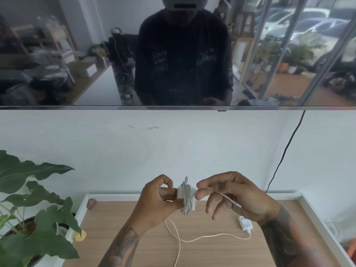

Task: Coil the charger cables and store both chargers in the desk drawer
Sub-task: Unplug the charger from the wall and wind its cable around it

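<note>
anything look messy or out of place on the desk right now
Only the second charger: it lies on the desk with its cable sprawled loose and uncoiled. The left hand holds the first charger, nearly wrapped. Nothing looks damaged.

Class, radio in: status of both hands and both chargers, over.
Left hand grips wrapped charger; right hand pinches its cable tail. Second charger on desk, cable loose. Drawer not seen.
</note>
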